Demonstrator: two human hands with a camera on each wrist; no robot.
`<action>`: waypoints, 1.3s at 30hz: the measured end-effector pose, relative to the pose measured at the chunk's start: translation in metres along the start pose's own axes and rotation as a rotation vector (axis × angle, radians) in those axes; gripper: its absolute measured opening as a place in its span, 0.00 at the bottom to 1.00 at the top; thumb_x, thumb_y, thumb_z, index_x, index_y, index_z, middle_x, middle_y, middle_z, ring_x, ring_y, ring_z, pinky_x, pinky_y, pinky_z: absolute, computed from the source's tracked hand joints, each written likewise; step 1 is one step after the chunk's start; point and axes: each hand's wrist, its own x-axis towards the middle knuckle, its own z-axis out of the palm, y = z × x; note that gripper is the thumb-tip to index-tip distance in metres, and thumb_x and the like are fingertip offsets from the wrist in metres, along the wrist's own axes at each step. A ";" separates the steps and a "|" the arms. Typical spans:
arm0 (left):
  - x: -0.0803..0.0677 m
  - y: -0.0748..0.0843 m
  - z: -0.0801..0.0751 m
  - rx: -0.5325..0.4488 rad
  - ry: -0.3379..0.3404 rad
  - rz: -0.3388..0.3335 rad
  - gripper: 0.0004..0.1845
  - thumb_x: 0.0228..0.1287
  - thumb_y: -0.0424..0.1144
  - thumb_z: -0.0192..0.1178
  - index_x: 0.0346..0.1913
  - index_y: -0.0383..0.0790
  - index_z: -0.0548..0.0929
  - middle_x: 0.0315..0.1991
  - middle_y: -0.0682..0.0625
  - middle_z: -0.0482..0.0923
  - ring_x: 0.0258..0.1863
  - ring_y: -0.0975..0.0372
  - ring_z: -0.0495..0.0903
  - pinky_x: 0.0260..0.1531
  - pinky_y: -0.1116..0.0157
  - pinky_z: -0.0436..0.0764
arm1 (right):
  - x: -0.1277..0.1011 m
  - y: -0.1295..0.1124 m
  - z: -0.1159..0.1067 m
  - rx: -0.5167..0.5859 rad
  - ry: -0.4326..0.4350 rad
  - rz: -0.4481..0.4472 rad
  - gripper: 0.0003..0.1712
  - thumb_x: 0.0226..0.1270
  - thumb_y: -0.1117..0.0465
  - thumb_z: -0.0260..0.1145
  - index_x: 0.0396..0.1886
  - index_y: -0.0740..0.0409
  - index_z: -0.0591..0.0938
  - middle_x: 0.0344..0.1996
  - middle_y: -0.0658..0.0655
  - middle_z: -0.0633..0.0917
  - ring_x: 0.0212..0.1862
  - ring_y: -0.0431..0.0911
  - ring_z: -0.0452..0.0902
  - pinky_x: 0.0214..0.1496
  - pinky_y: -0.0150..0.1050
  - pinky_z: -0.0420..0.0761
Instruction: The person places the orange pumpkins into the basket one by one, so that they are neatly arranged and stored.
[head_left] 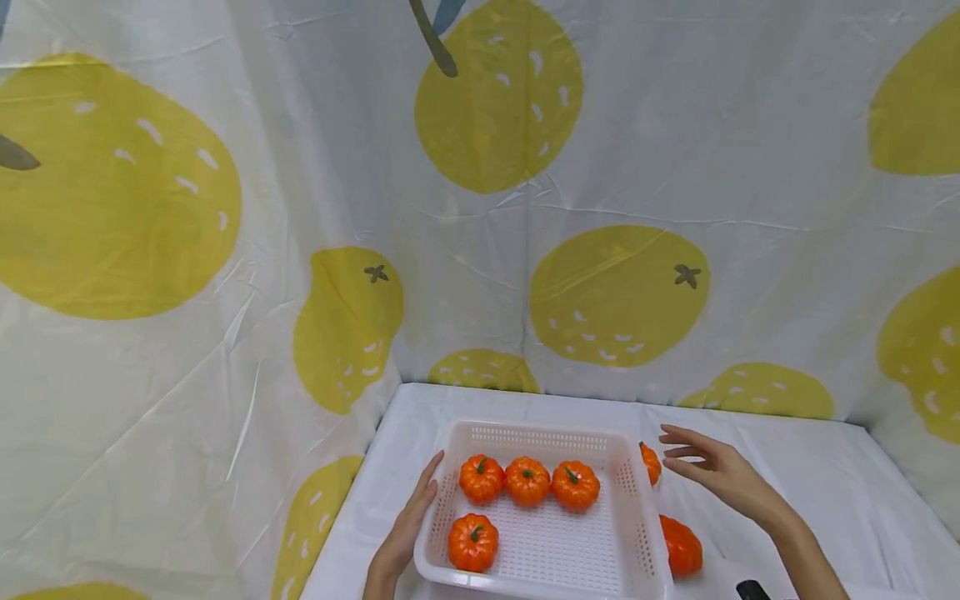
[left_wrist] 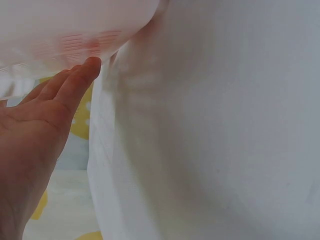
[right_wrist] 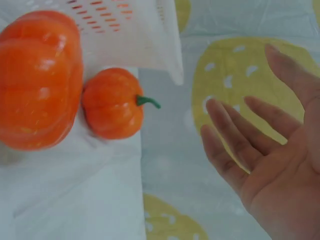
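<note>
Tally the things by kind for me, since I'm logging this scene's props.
Pumpkins in basket: 4
Pumpkins outside basket: 2
Basket: 1
Total: 7

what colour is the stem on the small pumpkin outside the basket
Green, on the small pumpkin beside the basket; right wrist view shows it best.

You see glossy, smooth plastic pumpkins [head_left: 527, 482], a matt perforated plastic basket [head_left: 540, 437], and creased white cloth over the tabletop [head_left: 825, 483].
</note>
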 end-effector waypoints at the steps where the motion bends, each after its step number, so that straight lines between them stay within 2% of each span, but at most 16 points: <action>1: 0.000 0.000 0.000 0.000 -0.005 0.006 0.33 0.80 0.66 0.36 0.83 0.70 0.49 0.87 0.47 0.36 0.84 0.37 0.36 0.72 0.25 0.43 | -0.002 0.004 -0.001 -0.016 0.011 0.023 0.37 0.74 0.52 0.68 0.77 0.58 0.68 0.66 0.68 0.80 0.54 0.36 0.84 0.50 0.36 0.88; 5: 0.000 0.001 -0.001 -0.008 -0.012 0.013 0.32 0.81 0.65 0.35 0.83 0.71 0.48 0.87 0.48 0.36 0.84 0.38 0.36 0.73 0.25 0.43 | -0.006 0.023 0.001 -0.086 0.043 0.100 0.41 0.74 0.48 0.68 0.78 0.59 0.66 0.69 0.71 0.76 0.62 0.60 0.81 0.53 0.49 0.89; 8: 0.000 0.001 -0.001 -0.010 -0.014 0.012 0.32 0.81 0.65 0.35 0.83 0.71 0.48 0.87 0.48 0.36 0.84 0.38 0.35 0.73 0.26 0.43 | -0.006 0.037 0.006 -0.112 0.061 0.121 0.44 0.73 0.47 0.68 0.79 0.61 0.64 0.70 0.74 0.74 0.65 0.68 0.75 0.59 0.58 0.85; 14: -0.001 0.002 0.000 -0.003 -0.010 0.015 0.32 0.81 0.65 0.35 0.83 0.69 0.48 0.87 0.47 0.36 0.84 0.38 0.36 0.73 0.26 0.43 | 0.001 0.057 0.019 -0.121 0.061 0.119 0.46 0.72 0.47 0.69 0.81 0.62 0.61 0.71 0.77 0.71 0.67 0.71 0.73 0.66 0.69 0.75; 20: -0.001 0.003 0.000 -0.003 -0.017 0.025 0.32 0.81 0.65 0.35 0.83 0.69 0.48 0.87 0.48 0.36 0.84 0.38 0.36 0.74 0.26 0.43 | 0.010 0.072 0.026 -0.071 -0.005 0.184 0.49 0.73 0.46 0.68 0.83 0.60 0.56 0.74 0.78 0.65 0.70 0.75 0.67 0.63 0.67 0.80; 23: -0.001 0.002 -0.001 0.000 -0.019 0.030 0.33 0.81 0.64 0.35 0.83 0.69 0.47 0.87 0.47 0.36 0.84 0.38 0.35 0.73 0.26 0.43 | 0.015 0.075 0.030 -0.059 -0.024 0.200 0.49 0.72 0.46 0.68 0.83 0.60 0.56 0.74 0.78 0.65 0.70 0.74 0.67 0.65 0.68 0.77; 27: 0.000 0.000 -0.001 -0.001 -0.014 0.025 0.32 0.81 0.64 0.35 0.83 0.69 0.48 0.87 0.47 0.36 0.84 0.38 0.35 0.73 0.26 0.43 | 0.020 0.077 0.036 -0.051 -0.034 0.187 0.48 0.73 0.47 0.68 0.82 0.60 0.57 0.73 0.78 0.67 0.70 0.73 0.68 0.67 0.70 0.74; 39: 0.001 -0.001 -0.002 -0.016 -0.020 0.020 0.31 0.81 0.65 0.35 0.82 0.73 0.49 0.87 0.49 0.36 0.84 0.39 0.35 0.73 0.26 0.44 | 0.031 0.086 0.048 -0.005 -0.032 0.112 0.45 0.71 0.53 0.69 0.80 0.65 0.60 0.71 0.78 0.70 0.65 0.70 0.74 0.64 0.63 0.80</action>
